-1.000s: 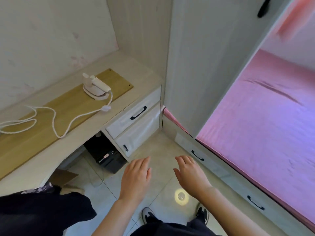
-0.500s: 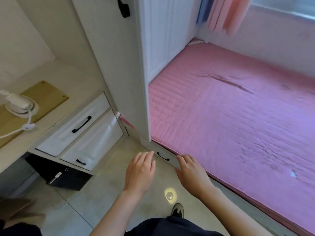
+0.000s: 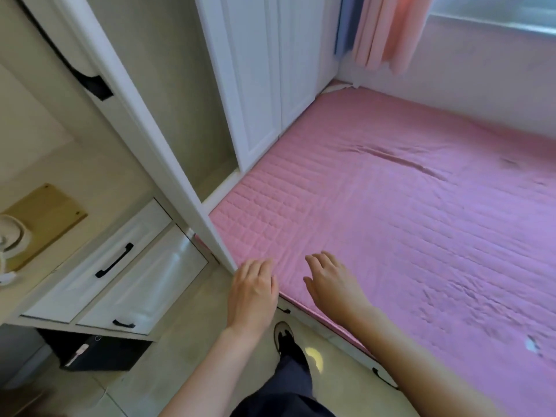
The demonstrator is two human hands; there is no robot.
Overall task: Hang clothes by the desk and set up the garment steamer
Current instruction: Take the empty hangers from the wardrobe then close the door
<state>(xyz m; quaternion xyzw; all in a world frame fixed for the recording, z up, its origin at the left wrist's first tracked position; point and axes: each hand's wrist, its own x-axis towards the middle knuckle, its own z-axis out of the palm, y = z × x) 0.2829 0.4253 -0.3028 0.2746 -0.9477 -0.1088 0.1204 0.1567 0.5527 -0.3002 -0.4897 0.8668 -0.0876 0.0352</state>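
Note:
The white garment steamer (image 3: 12,236) sits at the far left edge, partly cut off, on a wooden board (image 3: 45,215) on the desk (image 3: 99,188). My left hand (image 3: 252,290) hovers with fingers relaxed near the lower corner of the open white wardrobe door (image 3: 144,136). My right hand (image 3: 331,281) hangs open over the near edge of the pink bed (image 3: 406,221). Neither hand holds anything. No clothes to hang are visible.
White desk drawers (image 3: 120,266) with black handles stand at the left, a black box (image 3: 99,353) beneath them. White wardrobe panels (image 3: 270,85) rise beside the bed. Pink curtains (image 3: 385,31) hang at the back. My shoe (image 3: 284,335) is on the tiled floor.
The view has swung right from the desk toward the bed and wardrobe. The steamer has slid to the left edge. Both hands stay open and now hover near the bed's edge.

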